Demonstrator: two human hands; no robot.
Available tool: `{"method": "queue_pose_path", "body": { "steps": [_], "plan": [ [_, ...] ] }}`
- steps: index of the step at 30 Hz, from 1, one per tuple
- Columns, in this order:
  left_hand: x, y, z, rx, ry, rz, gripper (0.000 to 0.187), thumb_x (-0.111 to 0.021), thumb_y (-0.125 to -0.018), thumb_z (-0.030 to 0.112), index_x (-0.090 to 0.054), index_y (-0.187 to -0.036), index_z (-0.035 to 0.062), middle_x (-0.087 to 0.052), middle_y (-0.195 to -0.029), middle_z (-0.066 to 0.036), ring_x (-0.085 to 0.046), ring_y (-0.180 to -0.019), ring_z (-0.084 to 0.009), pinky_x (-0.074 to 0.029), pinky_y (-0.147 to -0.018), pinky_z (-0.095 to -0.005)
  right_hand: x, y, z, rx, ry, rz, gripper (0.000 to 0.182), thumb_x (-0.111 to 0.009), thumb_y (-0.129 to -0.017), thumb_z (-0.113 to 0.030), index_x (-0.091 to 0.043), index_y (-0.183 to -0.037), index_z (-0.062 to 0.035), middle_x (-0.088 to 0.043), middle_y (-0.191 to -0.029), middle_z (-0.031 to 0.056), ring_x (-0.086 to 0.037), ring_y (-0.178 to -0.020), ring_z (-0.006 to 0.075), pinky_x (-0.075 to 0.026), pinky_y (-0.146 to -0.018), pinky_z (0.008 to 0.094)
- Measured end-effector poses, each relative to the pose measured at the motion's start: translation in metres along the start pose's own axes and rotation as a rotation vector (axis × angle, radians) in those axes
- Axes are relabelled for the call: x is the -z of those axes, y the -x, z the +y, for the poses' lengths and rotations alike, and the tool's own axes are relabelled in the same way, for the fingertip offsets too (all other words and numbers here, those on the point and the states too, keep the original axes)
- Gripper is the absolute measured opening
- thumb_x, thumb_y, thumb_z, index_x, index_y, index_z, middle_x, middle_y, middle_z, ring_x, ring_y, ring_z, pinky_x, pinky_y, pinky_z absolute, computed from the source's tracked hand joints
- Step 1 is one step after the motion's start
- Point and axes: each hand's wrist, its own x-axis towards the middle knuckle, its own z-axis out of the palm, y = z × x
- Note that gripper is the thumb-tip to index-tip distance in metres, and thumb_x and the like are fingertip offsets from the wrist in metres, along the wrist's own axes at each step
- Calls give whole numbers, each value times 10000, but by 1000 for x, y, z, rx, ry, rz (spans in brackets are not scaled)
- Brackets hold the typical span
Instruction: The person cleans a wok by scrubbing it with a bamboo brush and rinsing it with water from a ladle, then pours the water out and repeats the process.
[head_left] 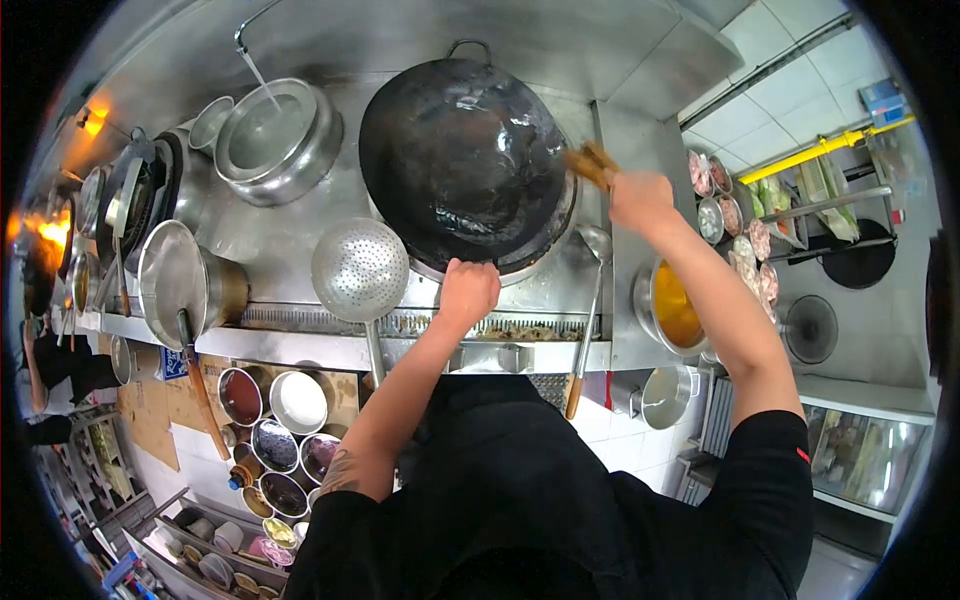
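Note:
A large black wok (440, 130) sits tilted over the burner, wet and shiny inside with some liquid. My left hand (470, 295) is closed on the wok's near edge; the grip itself is partly hidden under my fingers. In my right hand (640, 198) is a bamboo wok brush (592, 163), slightly blurred, its bristle end at the wok's right rim. A perforated skimmer (360, 268) rests left of my left hand. To the right, a ladle (592, 290) with a wooden handle lies across the stove's front edge.
Water runs from a faucet (242, 40) into a metal pot (330, 140) at back left. A strainer (172, 270) sits on another pot. Orange liquid fills a bowl (677, 306) at right. Sauce containers (298, 400) stand below left. Flames (52, 232) and another person (60, 375) are far left.

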Motion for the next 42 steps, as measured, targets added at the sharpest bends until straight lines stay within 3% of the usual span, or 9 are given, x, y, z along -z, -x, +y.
{"method": "queue_pose_path", "body": {
  "steps": [4,9,12,15,19,22,27,30,42],
  "plan": [
    [5,3,-3,-25,21,-4,147,-664,-887,169,-615,-777,84,-655,-716,-114,-638,-721,-326,-438,-768,-461,19,14,-53,145,-210,195,521,-633,-892,-224,-617,-1412,-259,-753,-942,150,-732,-907,371,-583,-759,497],
    [17,10,-15,-77,65,8,148,-672,-890,169,-614,-785,82,-636,-779,-108,-623,-832,-322,-439,-831,-447,-111,-26,-103,16,-524,100,632,-629,-905,-283,-519,-1527,-257,-757,-1047,200,-730,-961,386,-578,-822,532],
    [15,14,-9,-66,49,12,131,-673,-891,134,-611,-791,75,-609,-852,-112,-594,-914,-328,-436,-872,-455,-82,1,-109,-72,-1087,-316,672,-710,-894,-325,-526,-1536,-257,-767,-971,181,-747,-802,272,-588,-790,404],
    [22,17,8,56,68,219,115,-681,-863,76,-700,-975,61,-580,-970,-116,-579,-963,-317,-465,-969,-481,-50,25,-116,35,-1177,-253,668,-759,-871,-371,-568,-1505,-279,-771,-972,139,-727,-787,206,-575,-815,361],
    [20,36,11,79,175,260,403,-622,-811,-39,-711,-1197,29,-626,-1077,-114,-608,-1095,-331,-420,-1166,-518,-58,30,-118,359,-1117,-136,637,-739,-916,-291,-545,-1523,-271,-757,-908,74,-694,-636,190,-554,-655,330],
    [21,42,3,15,280,283,406,-610,-808,-52,-705,-1196,19,-653,-1142,-130,-620,-1149,-341,-443,-1142,-520,-48,29,-90,298,-469,-185,581,-729,-850,-454,-626,-1418,-394,-767,-1109,142,-738,-1015,341,-575,-852,431],
    [23,44,5,38,286,256,422,-597,-824,-71,-685,-1230,6,-667,-1207,-154,-614,-1212,-357,-447,-1140,-521,-39,53,-95,346,-703,-171,540,-684,-875,-410,-627,-1412,-424,-768,-1091,143,-734,-1011,349,-580,-892,461],
    [26,44,5,9,290,272,426,-603,-819,-70,-684,-1230,8,-668,-1207,-155,-612,-1217,-358,-449,-1139,-517,-38,51,-91,256,-360,-156,523,-628,-903,-407,-621,-1427,-396,-762,-1101,155,-731,-1025,362,-577,-907,462],
    [30,50,8,8,239,212,533,-587,-756,-85,-648,-1281,-13,-627,-1280,-161,-565,-1286,-375,-436,-1151,-508,-3,73,-110,350,-419,-23,479,-661,-866,-285,-697,-1344,-286,-770,-1040,133,-740,-1016,317,-585,-845,450]
  ]
}}
